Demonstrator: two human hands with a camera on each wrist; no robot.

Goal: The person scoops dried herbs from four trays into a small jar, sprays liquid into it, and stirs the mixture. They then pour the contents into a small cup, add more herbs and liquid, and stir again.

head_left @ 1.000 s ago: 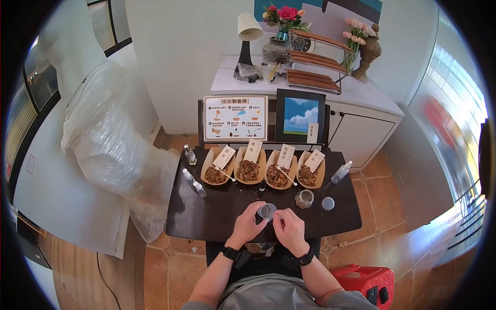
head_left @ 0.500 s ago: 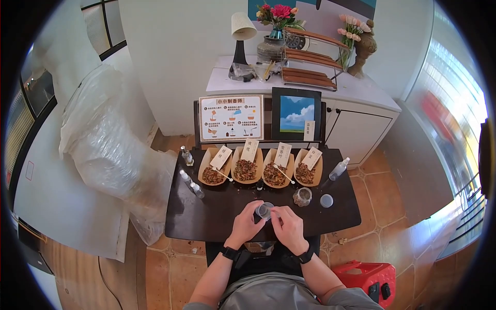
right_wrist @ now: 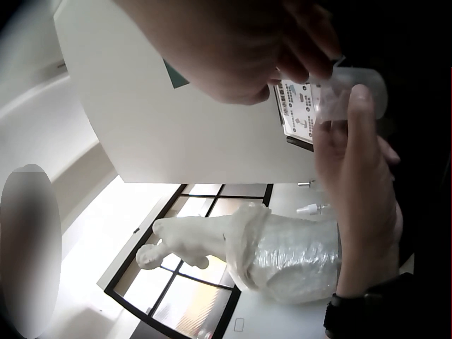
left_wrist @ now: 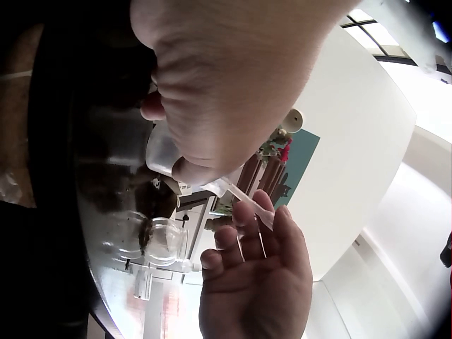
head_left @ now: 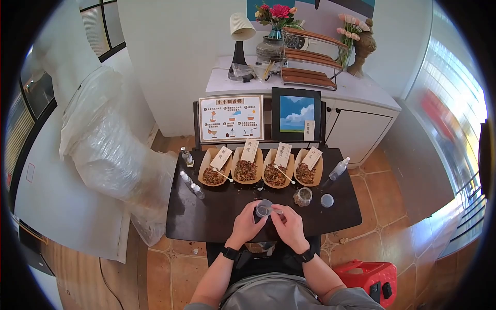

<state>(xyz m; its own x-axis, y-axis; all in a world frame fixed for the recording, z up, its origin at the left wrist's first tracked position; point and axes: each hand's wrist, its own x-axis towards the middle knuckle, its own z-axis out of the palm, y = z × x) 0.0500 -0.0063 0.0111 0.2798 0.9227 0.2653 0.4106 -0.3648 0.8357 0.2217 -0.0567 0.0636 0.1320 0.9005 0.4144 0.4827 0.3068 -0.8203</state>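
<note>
My left hand (head_left: 246, 226) grips a small clear plastic cup (head_left: 263, 208) just above the near part of the dark table (head_left: 206, 219). In the right wrist view the thumb presses along the wall of that cup (right_wrist: 371, 92). My right hand (head_left: 290, 227) pinches a thin pale stick (left_wrist: 244, 198), whose other end reaches into the cup. Beyond the hands stand a glass jar (head_left: 303, 196) with dried bits inside and a round white lid (head_left: 326, 200).
Paper trays of dried, chopped plants (head_left: 212, 177) line the table's back, with labels and small spoons. Spray bottles (head_left: 197, 190) stand at the left, another (head_left: 339, 169) at the right. An instruction sheet (head_left: 231, 118) and a framed picture (head_left: 296, 114) stand behind.
The cup has shifted slightly up and left in the head view. My right hand has moved a little away from its rim, and more of the stick shows between them.
</note>
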